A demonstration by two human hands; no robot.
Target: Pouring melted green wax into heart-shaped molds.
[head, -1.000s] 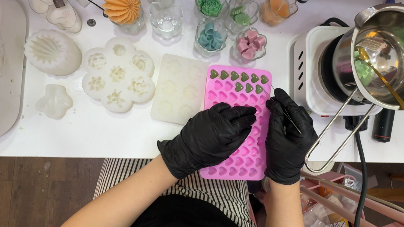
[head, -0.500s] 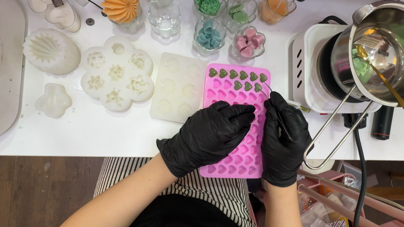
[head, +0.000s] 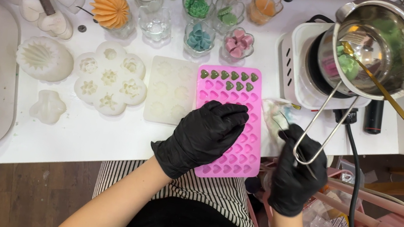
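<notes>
The pink heart mould (head: 226,118) is pinned flat on the white table (head: 98,134) by the left hand (head: 202,137), whose gloved fingers are spread and pressed together on the mould's middle rows; nothing is clasped, the palm simply bears down. Beyond the fingertips, in the mould's far rows, nine cavities are seen filled with dark green wax (head: 228,76), while the cavities under and nearer than the palm are left pink and empty.

The right hand (head: 296,171) is held off the mould's right edge, just beside the wire handle of the steel melting pot (head: 377,47). Its fingers are curled closed, and a thin metal tool appears to be pinched in them, though motion blur prevents the tool from being told with certainty. A crumpled white tissue (head: 274,112) lies between this hand and the mould.

The step in hand is judged to be the filling of heart cavities with green wax, paused with the right hand away from the mould. For the next move, the right hand's grip would need to be brought back over the first empty cavity beside the filled ones, with the mould kept steady under the left palm so that no wax is spilled over the dividing walls.
</notes>
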